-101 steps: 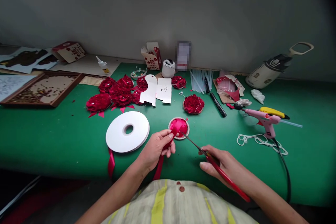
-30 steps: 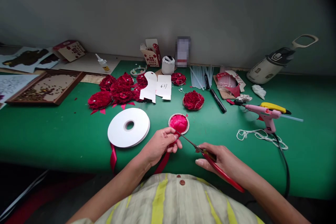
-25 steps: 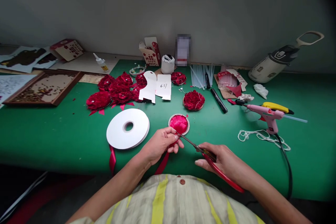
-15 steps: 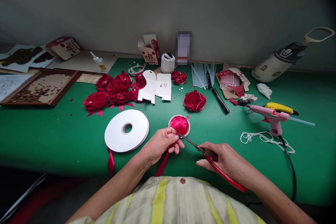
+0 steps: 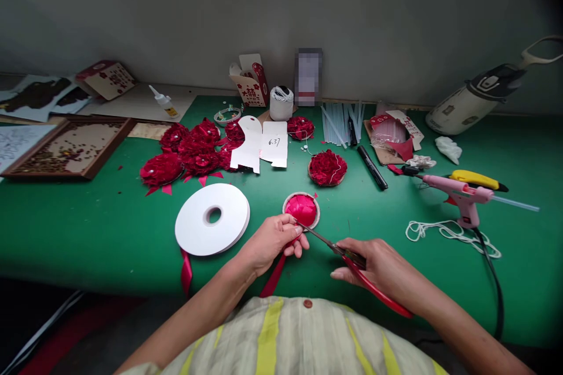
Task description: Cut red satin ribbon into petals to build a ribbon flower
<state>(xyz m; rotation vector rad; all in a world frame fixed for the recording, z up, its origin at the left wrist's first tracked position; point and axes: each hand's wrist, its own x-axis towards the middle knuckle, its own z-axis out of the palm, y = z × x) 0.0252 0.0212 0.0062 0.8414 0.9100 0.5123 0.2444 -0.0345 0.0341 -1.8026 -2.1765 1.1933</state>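
Note:
Between the fingers of my left hand (image 5: 278,238) is pinched a red ribbon (image 5: 273,279), whose tail hangs toward my lap. My right hand (image 5: 377,269) is wrapped round red-handled scissors (image 5: 373,288). Their blades point left and meet the ribbon at my left fingertips; whether the blades are parted there is too small to tell. Just beyond the fingers lies a round piece (image 5: 301,210) with a pale rim and overlapping red ribbon inside. A white ribbon spool (image 5: 189,228) rests left of my left hand, a red ribbon end hanging from it over the table edge.
Several dark red ribbon flowers (image 5: 200,149) lie behind the spool, and one flower (image 5: 328,168) beyond the round piece. At right are a pink glue gun (image 5: 461,196) with a cord, a yellow cutter (image 5: 477,179) and a black marker (image 5: 372,167). Clear glue sticks (image 5: 336,123) lie at the back.
Both hands, the ribbon and the scissors keep nearly the same pose. The view has shifted slightly, so things at the right sit a little farther right.

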